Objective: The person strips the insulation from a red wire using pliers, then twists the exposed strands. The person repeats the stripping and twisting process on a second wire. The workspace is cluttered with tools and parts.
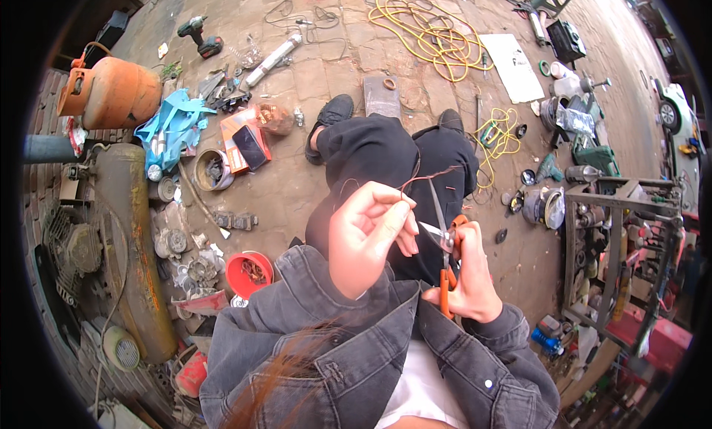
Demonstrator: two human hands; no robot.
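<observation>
In front of my lap, my left hand [368, 240] pinches a thin copper-coloured wire [432, 175] between thumb and fingers. One loose end of the wire curves away to the right above the hand. My right hand [476, 282] grips a pair of scissors [446, 241] with orange handles. The blades stand apart, one pointing away from me and the other toward my left fingertips. Both hands are over my dark trousers [374, 151], close together. Whether a blade touches the wire cannot be made out.
On the brick floor lie a cordless drill [200, 37], a coiled yellow cable [430, 32], a blue plastic bag [176, 125] and a red bucket [248, 274]. An orange gas cylinder [122, 93] stands at the left, a metal frame [619, 199] at the right.
</observation>
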